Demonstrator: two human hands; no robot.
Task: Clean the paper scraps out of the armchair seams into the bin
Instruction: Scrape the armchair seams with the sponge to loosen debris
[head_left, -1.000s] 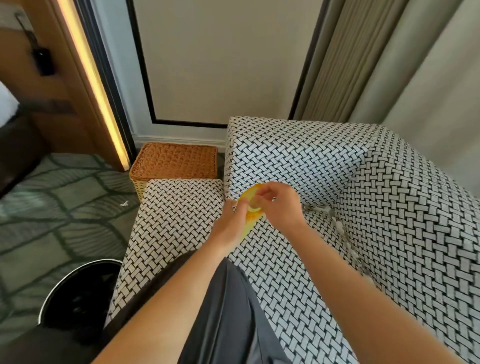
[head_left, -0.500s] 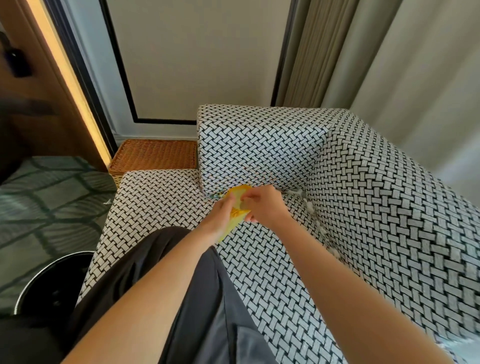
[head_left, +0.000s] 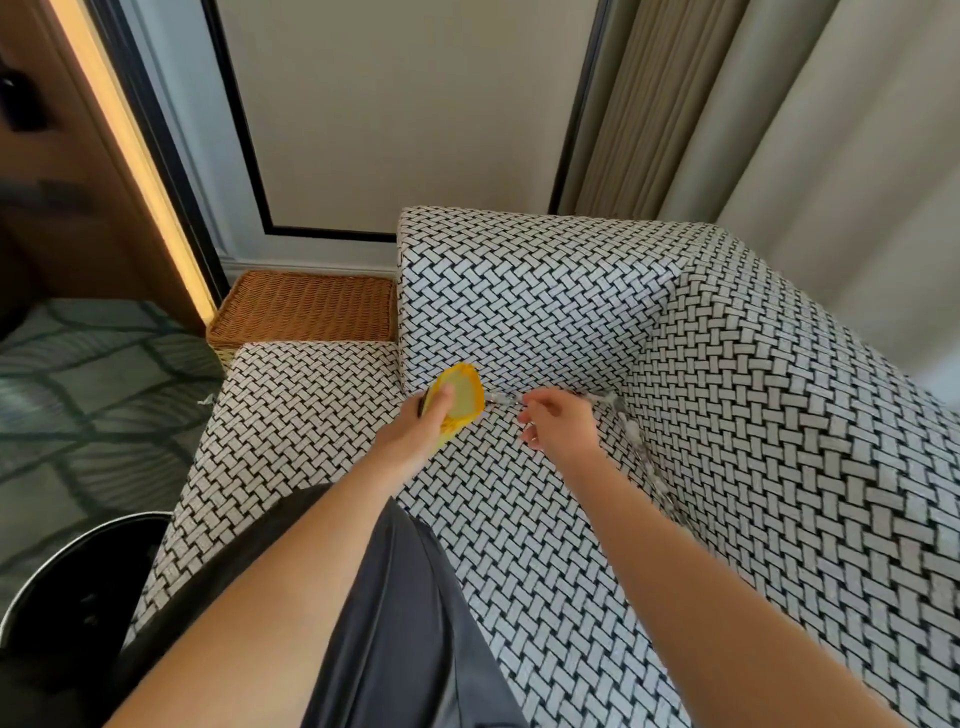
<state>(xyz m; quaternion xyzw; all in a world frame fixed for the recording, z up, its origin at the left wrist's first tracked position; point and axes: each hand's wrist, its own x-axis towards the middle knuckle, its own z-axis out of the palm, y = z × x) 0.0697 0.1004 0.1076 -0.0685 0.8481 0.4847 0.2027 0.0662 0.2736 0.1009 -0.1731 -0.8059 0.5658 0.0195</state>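
The bin (head_left: 78, 587) waits on the floor at seven o'clock, well apart from the work. The left hand (head_left: 415, 441) is clamped on a yellow scoop (head_left: 460, 397) at the armchair (head_left: 753, 415) seam, while the right hand (head_left: 563, 423), fingers loosely curled, picks there. Paper scraps (head_left: 631, 428) line the seams toward three o'clock, so I judge most remains.

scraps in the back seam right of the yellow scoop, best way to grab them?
Judgement: pinch the paper scraps where they poke above the crease, coming from above and the front. They lie wedged between seat and backrest, so only fingertips fit; the right hand is beside them.
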